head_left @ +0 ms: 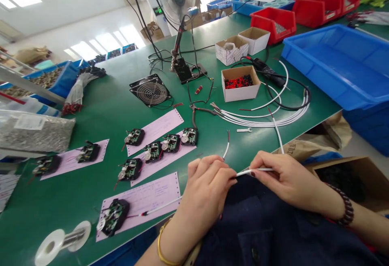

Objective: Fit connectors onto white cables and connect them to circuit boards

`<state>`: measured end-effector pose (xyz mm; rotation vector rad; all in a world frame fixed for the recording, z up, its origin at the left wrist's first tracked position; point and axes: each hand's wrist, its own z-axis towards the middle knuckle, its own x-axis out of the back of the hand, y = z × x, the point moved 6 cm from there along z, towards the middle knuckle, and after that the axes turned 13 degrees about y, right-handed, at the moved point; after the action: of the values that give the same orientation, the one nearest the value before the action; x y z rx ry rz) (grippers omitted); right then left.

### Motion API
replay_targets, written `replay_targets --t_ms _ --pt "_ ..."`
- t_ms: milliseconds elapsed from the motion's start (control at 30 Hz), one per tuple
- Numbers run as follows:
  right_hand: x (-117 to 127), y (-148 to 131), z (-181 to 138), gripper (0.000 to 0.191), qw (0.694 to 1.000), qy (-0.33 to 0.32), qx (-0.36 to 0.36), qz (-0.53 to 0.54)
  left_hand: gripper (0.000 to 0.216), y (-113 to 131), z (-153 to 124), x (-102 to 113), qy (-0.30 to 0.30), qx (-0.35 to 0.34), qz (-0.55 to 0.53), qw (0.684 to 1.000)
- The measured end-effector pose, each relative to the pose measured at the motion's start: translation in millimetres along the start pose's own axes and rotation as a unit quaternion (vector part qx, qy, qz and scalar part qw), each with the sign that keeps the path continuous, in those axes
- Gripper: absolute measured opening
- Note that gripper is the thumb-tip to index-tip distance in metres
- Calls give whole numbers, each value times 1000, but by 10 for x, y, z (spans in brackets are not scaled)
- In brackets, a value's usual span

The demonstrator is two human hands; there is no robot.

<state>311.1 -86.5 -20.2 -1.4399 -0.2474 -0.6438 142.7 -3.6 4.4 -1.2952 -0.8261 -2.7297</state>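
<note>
Near the table's front edge, both hands grip a white cable (244, 173) stretched between them. My left hand (206, 189) is closed with its fingers wrapped round it. Thumb and fingers of my right hand (281, 179) pinch it a short way to the right. A length with bare red and dark wire ends sticks up beyond each hand. To the left, a black housing with a green circuit board (114, 215) lies on a pink sheet (152, 191). Thin wires lead from it to a white cable passing behind my left forearm.
Several similar circuit-board units (130, 169) lie on pink sheets. Beyond are pliers (194, 114), a small wrench (244, 130), coiled white cables (273, 122) and a box of red and black pieces (241, 90). A soldering iron (179, 37), a fan (151, 91) and a blue tray (337, 63) stand farther back.
</note>
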Motion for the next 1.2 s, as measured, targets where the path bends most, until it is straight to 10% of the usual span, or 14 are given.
replay_targets --t_ms 400,700,967,1200 --pt "-110 -98 -32 11 993 57 100 -28 7 37 30 3 50 26 -20 998" --pt "-166 -193 -101 11 988 57 146 -2 46 -73 -147 -363 -108 203 -219 948" --pt "-123 -74 -93 10 994 52 93 -1 17 17 -41 -136 -36 76 -55 995" --pt "-111 -160 -104 11 984 84 153 -32 49 -108 -184 -529 -201 355 -344 846"
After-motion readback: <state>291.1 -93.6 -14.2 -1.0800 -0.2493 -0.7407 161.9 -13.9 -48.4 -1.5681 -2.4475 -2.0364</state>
